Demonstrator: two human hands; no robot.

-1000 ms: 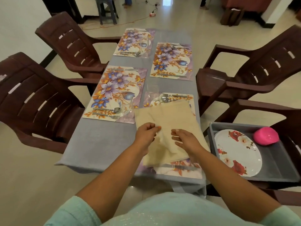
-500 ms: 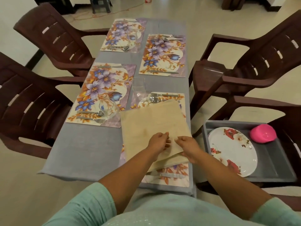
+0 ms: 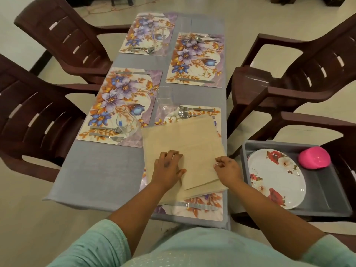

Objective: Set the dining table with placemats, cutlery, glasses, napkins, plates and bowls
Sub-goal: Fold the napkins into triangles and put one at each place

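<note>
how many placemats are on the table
4. Far left placemat, far right placemat, near left placemat, and near right placemat, the last mostly covered by the beige napkins.

- You get dim, warm indoor light with soft, faint shadows.
- Your wide lens bends the chairs (image 3: 48, 105) at the edges.
- Detail looks slightly soft throughout.

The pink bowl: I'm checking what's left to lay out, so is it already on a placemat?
No, the pink bowl lies upside down in the grey tray beside the floral plate, off the table.
</note>
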